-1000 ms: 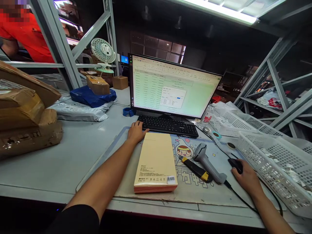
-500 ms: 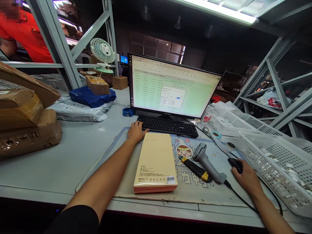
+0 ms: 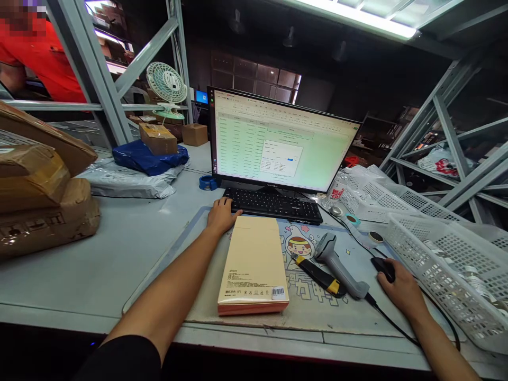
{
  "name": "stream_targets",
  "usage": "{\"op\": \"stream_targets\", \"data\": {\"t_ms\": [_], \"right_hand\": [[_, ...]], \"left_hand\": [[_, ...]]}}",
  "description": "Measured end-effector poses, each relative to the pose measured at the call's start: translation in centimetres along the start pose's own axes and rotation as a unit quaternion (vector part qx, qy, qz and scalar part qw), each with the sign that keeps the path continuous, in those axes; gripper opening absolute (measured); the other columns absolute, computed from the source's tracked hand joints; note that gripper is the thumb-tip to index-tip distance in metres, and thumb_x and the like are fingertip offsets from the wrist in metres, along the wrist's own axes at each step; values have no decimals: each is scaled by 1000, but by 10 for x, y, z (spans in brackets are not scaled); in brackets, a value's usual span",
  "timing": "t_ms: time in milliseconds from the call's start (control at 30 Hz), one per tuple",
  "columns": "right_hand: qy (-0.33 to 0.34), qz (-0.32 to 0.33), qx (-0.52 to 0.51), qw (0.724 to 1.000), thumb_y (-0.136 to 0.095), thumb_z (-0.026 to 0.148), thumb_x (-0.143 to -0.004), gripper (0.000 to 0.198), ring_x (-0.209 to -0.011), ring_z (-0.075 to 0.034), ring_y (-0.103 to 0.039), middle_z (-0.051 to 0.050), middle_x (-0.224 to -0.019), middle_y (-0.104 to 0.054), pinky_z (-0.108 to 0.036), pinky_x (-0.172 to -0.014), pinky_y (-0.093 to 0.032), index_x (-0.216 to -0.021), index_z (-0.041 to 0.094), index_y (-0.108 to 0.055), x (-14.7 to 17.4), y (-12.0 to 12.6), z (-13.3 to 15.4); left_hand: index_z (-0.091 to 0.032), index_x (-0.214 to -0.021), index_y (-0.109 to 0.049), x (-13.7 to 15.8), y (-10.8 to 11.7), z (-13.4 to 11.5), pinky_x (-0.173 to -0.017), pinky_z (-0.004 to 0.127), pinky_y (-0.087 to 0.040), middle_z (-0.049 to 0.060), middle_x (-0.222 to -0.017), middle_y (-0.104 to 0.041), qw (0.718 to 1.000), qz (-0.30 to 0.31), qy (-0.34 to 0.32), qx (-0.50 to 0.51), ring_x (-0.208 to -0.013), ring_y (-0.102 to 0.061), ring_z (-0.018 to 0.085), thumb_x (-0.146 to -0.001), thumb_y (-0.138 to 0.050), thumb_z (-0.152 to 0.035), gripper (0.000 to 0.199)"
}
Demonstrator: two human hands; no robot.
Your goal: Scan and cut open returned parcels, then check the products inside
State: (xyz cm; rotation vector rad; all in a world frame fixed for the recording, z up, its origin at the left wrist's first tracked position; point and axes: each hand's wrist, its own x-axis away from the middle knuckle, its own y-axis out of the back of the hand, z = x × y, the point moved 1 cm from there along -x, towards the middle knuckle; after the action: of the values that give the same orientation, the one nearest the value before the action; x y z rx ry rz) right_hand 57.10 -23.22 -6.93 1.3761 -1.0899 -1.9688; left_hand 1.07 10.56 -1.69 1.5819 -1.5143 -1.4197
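Note:
My left hand (image 3: 221,214) rests at the left end of the black keyboard (image 3: 273,205), fingers laid on its keys and thumb stretched to the side. Over on the right, my right hand (image 3: 400,286) is wrapped round a black computer mouse (image 3: 383,269). A cream cardboard box (image 3: 256,259) with small print and a barcode label lies flat on the desk mat, just below my left hand. Between the box and the mouse lie a black-and-yellow utility knife (image 3: 319,276) and a grey barcode scanner (image 3: 341,267), close together. Behind the keyboard stands a monitor (image 3: 242,143) with a table and a dialog window.
Brown taped parcels (image 3: 47,206) crowd the left side, near a blue bag (image 3: 148,157) and a small fan (image 3: 167,84). White perforated baskets (image 3: 448,286) line the right edge. Tape rolls (image 3: 208,182) flank the monitor. Someone in red (image 3: 47,63) stands beyond the metal frame.

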Motion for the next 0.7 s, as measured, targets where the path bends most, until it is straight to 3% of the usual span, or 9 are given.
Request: {"op": "stream_targets", "data": {"t_ms": [300,700], "right_hand": [[21,2,-18,1000,-51,51,-91,52,-111,-35,-72,-17,-121,-74,-50,-102,-56,-128,17,-64,-2,2,2],[-8,15,4,1000,-49,54,-91,55,-107,-36,-72,-17,-118,-74,-51,-95,-57,-129,16,-62,0,5,6]], "left_hand": [[-13,-152,-56,0,1,-1,-117,47,-50,16,-161,-51,1000,1,-1,1,-147,-45,36,-104,-55,-51,61],[-16,-150,-57,0,-1,1,-117,46,-49,17,-159,-53,1000,-3,-5,7,-147,-45,37,-103,-56,-51,59]]}}
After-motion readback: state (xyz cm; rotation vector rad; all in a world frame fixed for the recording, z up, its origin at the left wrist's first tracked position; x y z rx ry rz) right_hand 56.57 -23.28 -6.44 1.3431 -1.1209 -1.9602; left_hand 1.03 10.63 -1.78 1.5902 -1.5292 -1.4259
